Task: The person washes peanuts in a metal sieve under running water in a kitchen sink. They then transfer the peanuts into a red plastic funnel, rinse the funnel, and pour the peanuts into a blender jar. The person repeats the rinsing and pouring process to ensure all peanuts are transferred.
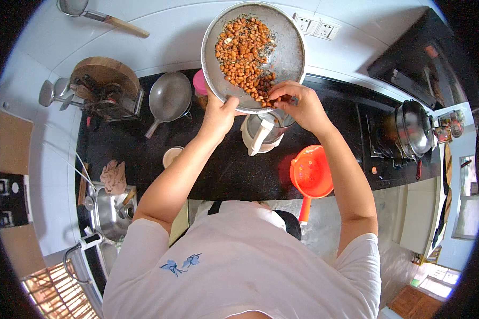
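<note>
Risk first: the near rim of the round, shallow grey metal pan (289, 50) hangs over a clear jug with a white handle (259, 139). The pan looks tipped toward the person. If the tilt steepens, the reddish-brown roasted nuts (242, 50) could slide in a rush and miss the jug's mouth, scattering over the glossy black countertop (223, 173). Likely causes: one-sided support, a wrist roll, or a push by the fingers. The dark flakes among the nuts, probably loose skins, might go over too. Strays to the near right might reach the orange-red plastic scoop (297, 174).

Grip: left hand (222, 114) clamps the pan's near-left rim, thumb on top, fingers hidden beneath. Right hand (303, 103) at the near-right rim, fingers curled in to the nuts; cannot tell whether they pinch any or only bar the way.

Nuts: inside the pan, massed left and centre, trailing to the near rim just by the right fingertips; right side mostly bare metal. Left thumb sits just left of the trail, apart from it.
</note>
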Demonstrator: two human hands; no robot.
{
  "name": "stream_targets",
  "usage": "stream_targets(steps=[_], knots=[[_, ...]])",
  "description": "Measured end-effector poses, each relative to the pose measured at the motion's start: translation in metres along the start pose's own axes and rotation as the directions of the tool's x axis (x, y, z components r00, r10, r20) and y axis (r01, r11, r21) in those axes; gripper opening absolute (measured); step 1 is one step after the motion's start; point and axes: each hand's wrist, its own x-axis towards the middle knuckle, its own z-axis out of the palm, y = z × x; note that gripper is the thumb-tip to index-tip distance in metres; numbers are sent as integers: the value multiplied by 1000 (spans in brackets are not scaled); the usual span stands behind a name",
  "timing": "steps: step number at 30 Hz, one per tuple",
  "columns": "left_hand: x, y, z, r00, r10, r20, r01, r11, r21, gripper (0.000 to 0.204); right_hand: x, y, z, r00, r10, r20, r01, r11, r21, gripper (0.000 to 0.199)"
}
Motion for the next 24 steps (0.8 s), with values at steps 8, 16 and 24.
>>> stream_targets(steps=[8,16,24], knots=[[1,-8,-1,999,-32,12,33,999,-25,68,30,17,6,988,-107,-113,93,988,-120,26],[2,-26,-4,998,36,-46,-35,999,18,71,35,17,35,978,-157,-139,106,943,-317,39],[7,-37,-11,990,138,-28,-131,977,170,70,20,9,5,993,-62,97,72,992,-107,22]])
